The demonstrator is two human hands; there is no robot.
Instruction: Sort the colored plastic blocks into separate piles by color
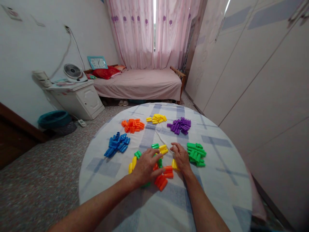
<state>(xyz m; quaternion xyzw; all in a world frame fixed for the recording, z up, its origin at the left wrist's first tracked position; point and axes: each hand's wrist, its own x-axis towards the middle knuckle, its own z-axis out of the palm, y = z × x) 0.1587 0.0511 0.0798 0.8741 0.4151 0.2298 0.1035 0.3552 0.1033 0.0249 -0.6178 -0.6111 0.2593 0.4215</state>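
Note:
My left hand (147,165) is over a ring of mixed short plastic tubes in the middle of the table, its fingers and thumb spread apart. Under and around it lie orange tubes (161,182), yellow tubes (163,149) and green tubes (137,154); some are partly hidden by the hand. My right hand (180,157) rests low over the cloth on the right side of this group, fingers loosely bent and apart. Beside its wrist is a yellow piece (174,165), partly covered. I see nothing held in either hand, though the undersides are hidden.
Sorted piles surround the middle: blue (117,143), orange (132,125), yellow (156,119), purple (180,125) and green (196,154). A thin white cord (161,137) crosses the round table's checked cloth (217,193). Behind stand a bed (142,83) and a cabinet (84,100).

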